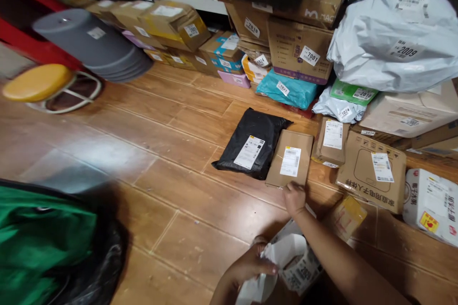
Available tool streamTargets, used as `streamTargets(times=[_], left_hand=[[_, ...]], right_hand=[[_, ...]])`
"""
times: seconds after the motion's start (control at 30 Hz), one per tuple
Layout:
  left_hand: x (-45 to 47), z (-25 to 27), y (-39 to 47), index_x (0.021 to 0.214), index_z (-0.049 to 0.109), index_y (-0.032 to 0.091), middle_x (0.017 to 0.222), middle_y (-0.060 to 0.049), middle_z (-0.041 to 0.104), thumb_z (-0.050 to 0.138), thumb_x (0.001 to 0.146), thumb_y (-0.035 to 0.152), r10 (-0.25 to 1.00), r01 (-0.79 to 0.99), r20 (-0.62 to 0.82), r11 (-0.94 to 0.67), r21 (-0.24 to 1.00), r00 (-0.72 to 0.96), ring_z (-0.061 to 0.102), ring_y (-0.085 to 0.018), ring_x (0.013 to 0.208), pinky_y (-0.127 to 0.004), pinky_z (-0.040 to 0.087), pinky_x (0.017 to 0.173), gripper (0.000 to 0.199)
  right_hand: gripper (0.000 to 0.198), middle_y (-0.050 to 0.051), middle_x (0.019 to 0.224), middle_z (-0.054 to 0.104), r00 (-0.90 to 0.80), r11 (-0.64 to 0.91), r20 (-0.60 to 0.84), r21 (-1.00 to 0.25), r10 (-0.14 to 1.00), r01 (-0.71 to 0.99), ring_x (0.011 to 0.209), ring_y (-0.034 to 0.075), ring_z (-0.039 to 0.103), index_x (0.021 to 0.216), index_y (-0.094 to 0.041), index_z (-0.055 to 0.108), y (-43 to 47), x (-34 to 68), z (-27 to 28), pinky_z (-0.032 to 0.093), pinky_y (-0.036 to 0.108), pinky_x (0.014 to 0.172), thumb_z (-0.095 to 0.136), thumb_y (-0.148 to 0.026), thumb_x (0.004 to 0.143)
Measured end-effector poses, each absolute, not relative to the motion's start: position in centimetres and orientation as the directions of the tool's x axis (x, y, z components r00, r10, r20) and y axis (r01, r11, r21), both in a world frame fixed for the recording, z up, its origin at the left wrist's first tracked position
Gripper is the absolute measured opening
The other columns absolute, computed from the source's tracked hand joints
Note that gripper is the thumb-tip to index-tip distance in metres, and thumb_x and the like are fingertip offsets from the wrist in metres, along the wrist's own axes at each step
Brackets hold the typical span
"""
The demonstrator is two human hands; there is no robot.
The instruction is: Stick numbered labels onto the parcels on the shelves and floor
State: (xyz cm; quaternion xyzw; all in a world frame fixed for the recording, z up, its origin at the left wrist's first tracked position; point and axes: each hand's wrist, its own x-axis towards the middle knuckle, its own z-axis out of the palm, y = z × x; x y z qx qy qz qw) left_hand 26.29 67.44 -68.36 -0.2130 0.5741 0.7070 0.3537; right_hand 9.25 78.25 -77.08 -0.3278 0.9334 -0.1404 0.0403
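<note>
Label strip [282, 248] gripped by left fingers [267, 267]; right fingers [294, 191], hold unclear, at flat carton [274, 172], long axis pointing away.

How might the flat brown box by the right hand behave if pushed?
The flat brown box would probably keep its shape: its edges look straight. It seems likelier to slide than tip, lying low on the floor. Weight is unclear; contents are hidden.

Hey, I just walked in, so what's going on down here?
A person's left hand holds a curled strip of white printed paper labels. Their right hand is at the near edge of a flat brown cardboard parcel, which lies beside a black plastic package on the wood-look floor.
</note>
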Motion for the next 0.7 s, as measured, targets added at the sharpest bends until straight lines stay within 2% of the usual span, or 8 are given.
streamTargets(times=[0.17, 0.3, 0.37, 0.43, 0.5, 0.57, 0.63, 0.7], left_hand=[[25.5, -67.2, 67.8, 0.064, 0.064, 0.016, 0.047, 0.006, 0.046, 0.081, 0.041, 0.058, 0.271, -0.795, -0.755, -0.076, 0.602, -0.598, 0.033, -0.007, 0.043, -0.024, 0.019, 0.043, 0.05], [24.8, -66.6, 68.0, 0.059, 0.059, 0.017, 0.044, 0.008, 0.047, 0.081, 0.041, 0.054, 0.232, -0.798, -0.769, -0.055, 0.601, -0.595, 0.034, -0.006, 0.04, -0.022, 0.022, 0.041, 0.046], [24.4, -66.0, 68.2, 0.059, 0.06, 0.017, 0.044, 0.008, 0.047, 0.08, 0.047, 0.052, 0.179, -0.771, -0.754, -0.052, 0.634, -0.632, 0.035, -0.007, 0.04, -0.022, 0.025, 0.042, 0.042], [23.8, -65.2, 68.4, 0.063, 0.065, 0.017, 0.051, 0.005, 0.055, 0.077, 0.058, 0.049, 0.093, -0.696, -0.692, -0.028, 0.717, -0.716, 0.044, -0.01, 0.047, -0.022, 0.033, 0.048, 0.035], [23.2, -64.2, 68.3, 0.068, 0.071, 0.017, 0.063, 0.0, 0.066, 0.07, 0.071, 0.047, 0.014, -0.573, -0.577, 0.105, 0.813, -0.816, 0.057, -0.016, 0.059, -0.024, 0.04, 0.058, 0.03], [22.7, -63.3, 68.0, 0.072, 0.074, 0.019, 0.068, -0.003, 0.071, 0.062, 0.081, 0.044, -0.032, -0.429, -0.448, 0.352, 0.832, -0.894, 0.063, -0.02, 0.066, -0.026, 0.041, 0.063, 0.029], [22.4, -62.8, 67.5, 0.077, 0.076, 0.022, 0.065, -0.005, 0.071, 0.055, 0.087, 0.039, -0.04, -0.273, -0.315, 0.61, 0.744, -0.948, 0.063, -0.02, 0.062, -0.027, 0.038, 0.06, 0.028], [22.4, -62.8, 66.9, 0.087, 0.076, 0.024, 0.064, -0.006, 0.07, 0.053, 0.088, 0.028, 0.02, -0.098, -0.178, 0.773, 0.627, -0.984, 0.061, -0.02, 0.059, -0.028, 0.035, 0.057, 0.023]], right_hand=[[0.013, 0.011, 0.087, 0.069, -0.849, 0.805, -0.002, -0.321, -0.528, -0.499, 0.085, 0.022, 0.061, 0.095, -0.017, 0.066, 79.8, 7.8, -76.8, 0.045, 0.03, 0.068, 0.059, -0.012, 0.085], [0.027, 0.008, 0.087, 0.07, -0.875, 0.752, -0.28, -0.646, -0.396, -0.133, 0.079, 0.022, 0.065, 0.1, -0.018, 0.063, 81.7, 5.8, -75.4, 0.048, 0.029, 0.068, 0.072, -0.019, 0.075], [0.02, 0.006, 0.088, 0.071, -0.826, 0.638, -0.362, -0.77, -0.431, 0.005, 0.079, 0.02, 0.067, 0.099, -0.019, 0.064, 82.9, 5.5, -73.9, 0.051, 0.03, 0.07, 0.067, -0.025, 0.08], [0.025, 0.007, 0.1, 0.071, -0.715, 0.474, -0.381, -0.877, -0.587, 0.078, 0.089, 0.02, 0.068, 0.106, -0.021, 0.064, 84.0, 6.1, -71.9, 0.054, 0.031, 0.074, 0.062, -0.034, 0.085], [0.041, 0.009, 0.115, 0.068, -0.527, 0.286, -0.316, -0.948, -0.789, 0.14, 0.103, 0.021, 0.066, 0.117, -0.023, 0.063, 85.0, 7.3, -69.9, 0.053, 0.035, 0.086, 0.067, -0.042, 0.081], [0.059, 0.01, 0.118, 0.067, -0.396, 0.207, -0.261, -0.963, -0.88, 0.174, 0.109, 0.025, 0.063, 0.12, -0.023, 0.063, 85.8, 8.4, -68.3, 0.049, 0.041, 0.095, 0.079, -0.045, 0.068], [0.069, 0.011, 0.117, 0.067, -0.461, 0.259, -0.273, -0.961, -0.845, 0.095, 0.11, 0.029, 0.061, 0.12, -0.023, 0.063, 86.0, 8.8, -67.4, 0.046, 0.046, 0.099, 0.085, -0.046, 0.058], [0.085, 0.015, 0.13, 0.059, -0.589, 0.277, -0.215, -0.961, -0.779, -0.015, 0.122, 0.033, 0.053, 0.126, -0.022, 0.059, 85.8, 8.4, -67.1, 0.038, 0.05, 0.106, 0.088, -0.048, 0.05]])
